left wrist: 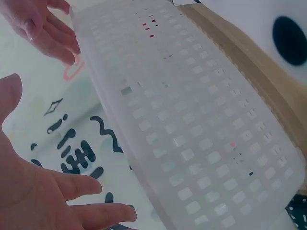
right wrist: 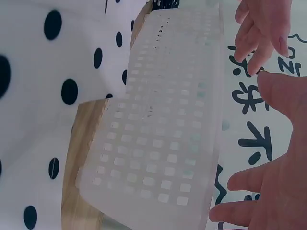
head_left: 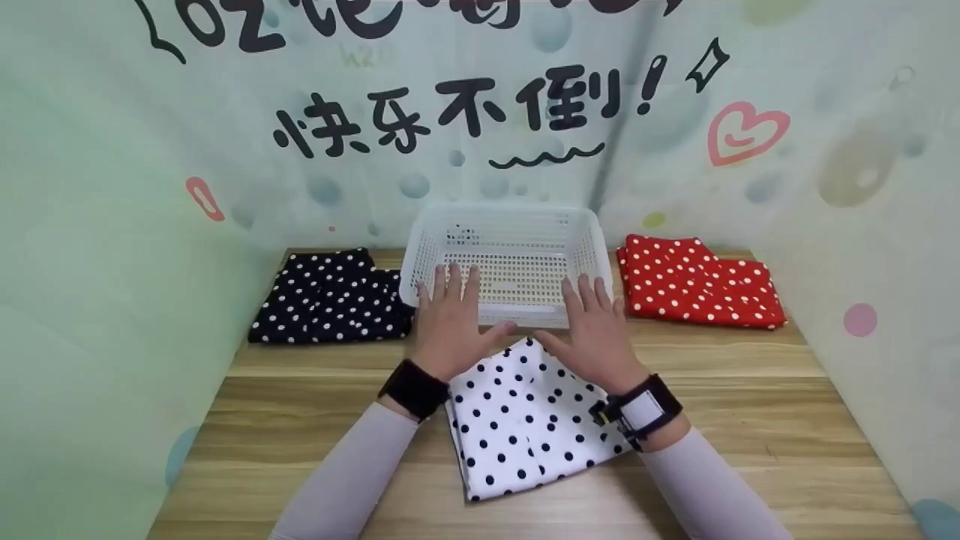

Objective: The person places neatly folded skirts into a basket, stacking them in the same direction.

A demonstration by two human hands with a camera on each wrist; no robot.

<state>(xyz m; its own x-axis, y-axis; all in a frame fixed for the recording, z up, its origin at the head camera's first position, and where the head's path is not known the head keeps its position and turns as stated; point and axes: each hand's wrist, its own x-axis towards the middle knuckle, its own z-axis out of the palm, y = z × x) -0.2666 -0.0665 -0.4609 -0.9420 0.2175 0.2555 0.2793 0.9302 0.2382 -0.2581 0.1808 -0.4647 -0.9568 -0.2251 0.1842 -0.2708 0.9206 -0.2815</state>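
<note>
Side by side, my left hand [head_left: 450, 330] and right hand [head_left: 600, 341] are spread over the near side of a white plastic basket [head_left: 517, 313], palms down and thumbs pointing inward. Neither holds anything. Below and between them lies a folded white cloth with black dots [head_left: 517, 427], its top corner near the thumbs. Both wrist views look at the basket's perforated wall [left wrist: 192, 143], with straight fingers beside its rim. The cloth's dotted surface [right wrist: 29, 120] also fills the left of the right wrist view.
A folded black cloth with white dots [head_left: 322, 300] lies left of the basket, and a folded red one with white dots [head_left: 701, 285] lies on its right. The wooden table [head_left: 750, 420] meets printed curtain walls [head_left: 847, 247] at the back and sides.
</note>
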